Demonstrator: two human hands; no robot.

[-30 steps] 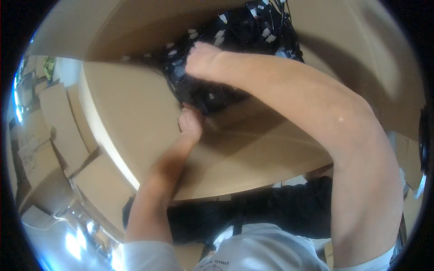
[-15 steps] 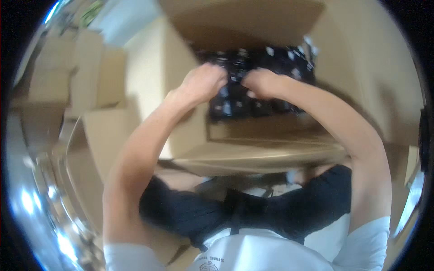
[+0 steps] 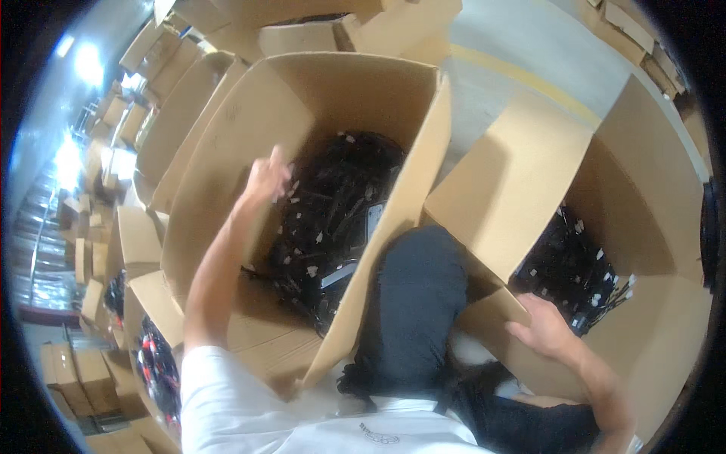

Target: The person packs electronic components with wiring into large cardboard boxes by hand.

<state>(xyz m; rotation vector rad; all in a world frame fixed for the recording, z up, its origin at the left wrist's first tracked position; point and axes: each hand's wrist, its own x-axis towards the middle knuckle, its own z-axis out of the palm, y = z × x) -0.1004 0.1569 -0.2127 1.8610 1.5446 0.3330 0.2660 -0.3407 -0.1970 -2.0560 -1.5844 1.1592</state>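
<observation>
My left hand (image 3: 268,175) is over a tall open cardboard box (image 3: 249,113), near its left inner wall. Its fingers are partly spread, and nothing shows in them. Below it in this box lies a heap of black cables (image 3: 333,189) with small white connectors. To the right, my right hand (image 3: 546,327) grips the near edge of a second cardboard box (image 3: 635,189), thumb and fingers on either side of the wall. That box also holds a heap of black cables (image 3: 567,257) with white ends, just beyond the hand.
My leg in black trousers (image 3: 420,303) is between the two boxes. An upright flap (image 3: 514,174) stands on the right box. More cardboard boxes crowd the left, one with black and red items (image 3: 155,363). Grey floor with a yellow line (image 3: 522,72) lies beyond.
The view has swung, and the left box now shows. My hands, close together over black items in a box before, are wide apart: left over the left box, right on the right box's edge.
</observation>
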